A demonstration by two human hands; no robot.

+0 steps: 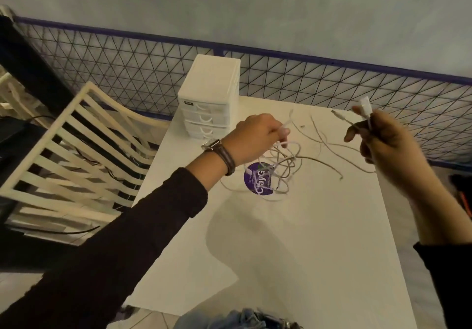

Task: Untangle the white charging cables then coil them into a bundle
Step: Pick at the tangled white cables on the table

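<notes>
Here, left hand [252,142] and right hand [383,145] pinch thin, looping white cables [282,168] between fingers [283,132].

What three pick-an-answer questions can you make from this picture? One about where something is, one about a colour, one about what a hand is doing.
1. Where is the drawer box? A on a chair; B on the table's far left corner; C on the floor.
2. What colour is the round sticker? A purple; B green; C orange.
3. What is the right hand doing? A lying flat; B gripping ends of the white cables; C opening a drawer.
Answers: 1 B, it stands on the tabletop's corner. 2 A, purple shows under the cable loops. 3 B, cable ends stick up out of its grip.
</notes>
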